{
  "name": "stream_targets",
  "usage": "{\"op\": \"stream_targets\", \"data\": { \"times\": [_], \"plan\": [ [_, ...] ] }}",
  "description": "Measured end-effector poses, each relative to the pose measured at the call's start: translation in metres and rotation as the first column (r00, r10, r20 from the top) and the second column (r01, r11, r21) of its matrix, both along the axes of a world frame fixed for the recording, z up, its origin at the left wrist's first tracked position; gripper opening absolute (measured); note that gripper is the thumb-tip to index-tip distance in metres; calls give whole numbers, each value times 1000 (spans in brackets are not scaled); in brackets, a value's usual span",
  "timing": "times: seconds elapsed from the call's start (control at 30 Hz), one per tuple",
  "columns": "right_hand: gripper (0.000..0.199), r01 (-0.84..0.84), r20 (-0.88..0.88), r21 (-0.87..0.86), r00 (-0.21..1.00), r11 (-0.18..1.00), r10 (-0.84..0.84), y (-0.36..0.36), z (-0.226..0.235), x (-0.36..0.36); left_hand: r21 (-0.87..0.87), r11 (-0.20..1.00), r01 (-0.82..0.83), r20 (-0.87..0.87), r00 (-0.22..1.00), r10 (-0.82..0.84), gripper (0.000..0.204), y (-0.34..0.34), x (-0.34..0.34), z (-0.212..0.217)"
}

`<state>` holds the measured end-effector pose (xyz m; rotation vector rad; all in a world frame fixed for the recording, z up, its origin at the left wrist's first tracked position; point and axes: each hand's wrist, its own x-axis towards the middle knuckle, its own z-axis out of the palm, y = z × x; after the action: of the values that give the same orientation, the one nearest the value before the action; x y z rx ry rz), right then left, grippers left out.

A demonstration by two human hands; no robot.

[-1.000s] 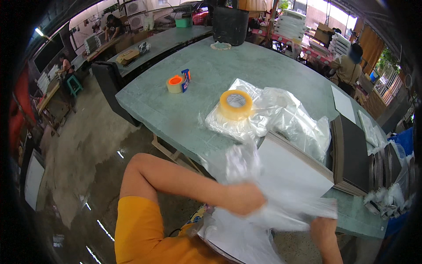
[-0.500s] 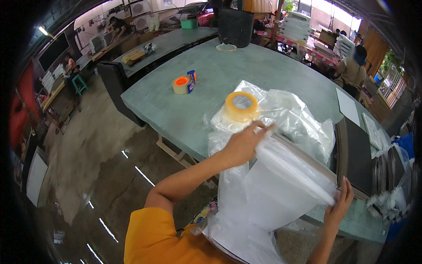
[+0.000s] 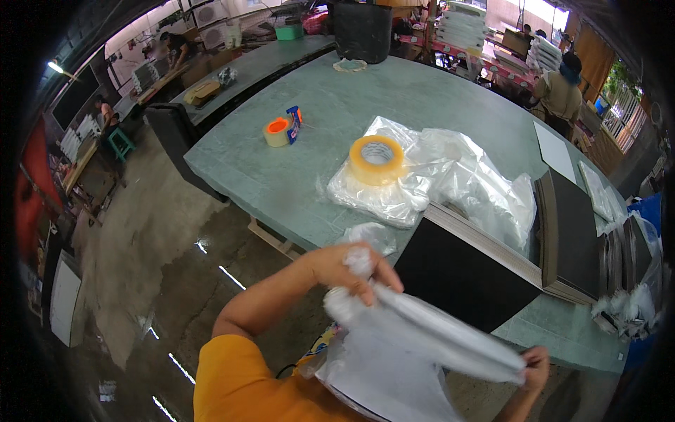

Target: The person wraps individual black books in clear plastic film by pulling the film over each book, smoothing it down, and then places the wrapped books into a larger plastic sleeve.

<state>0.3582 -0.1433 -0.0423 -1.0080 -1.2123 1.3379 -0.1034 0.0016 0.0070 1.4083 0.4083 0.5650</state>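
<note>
A whitish, see-through plastic bag [image 3: 408, 359] is stretched between my two hands, low in front of my body. My left hand [image 3: 344, 271] is closed on its bunched left end, and some crumpled film sticks out above the fingers. At the right end of the same edge, my right hand [image 3: 536, 369] pinches the plastic near a corner. Just beyond the bag, a stack of black-topped boards [image 3: 467, 271] with pale edges lies at the table's near side. Behind it are folded clear plastic bags [image 3: 471, 165], with a wide roll of clear tape [image 3: 376, 160] on top.
On the green table [image 3: 295, 190] sits a smaller tape roll [image 3: 276, 132] with an orange core and blue cutter. More dark boards [image 3: 571, 225] and a white panel [image 3: 553, 151] lie at the right. A black chair back [image 3: 362, 32] stands at the far edge. Other people work in the background.
Both hands have drawn the plastic's edge toward my body, off the stack. The stack's black top now shows. My left hand has moved down and left; the right has dropped lower.
</note>
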Motion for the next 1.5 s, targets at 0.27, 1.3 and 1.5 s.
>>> {"op": "stream_targets", "data": {
  "times": [0.27, 1.3, 1.5],
  "plan": [
    [13, 129, 377, -592, 917, 795, 132, -18, -256, -55, -429, 885, -179, -446, 894, -35, 42, -69, -39, -371],
    [24, -382, 35, -215, 917, 899, 398, 80, 13, -137, 300, 688, -661, -62, 706, 706, 28, 30, 87, 43],
    [53, -96, -113, 9, 989, 995, 97, 76, 15, -165, 537, 788, -301, -42, 923, 381, 45, -23, 113, -27]
  ]
}}
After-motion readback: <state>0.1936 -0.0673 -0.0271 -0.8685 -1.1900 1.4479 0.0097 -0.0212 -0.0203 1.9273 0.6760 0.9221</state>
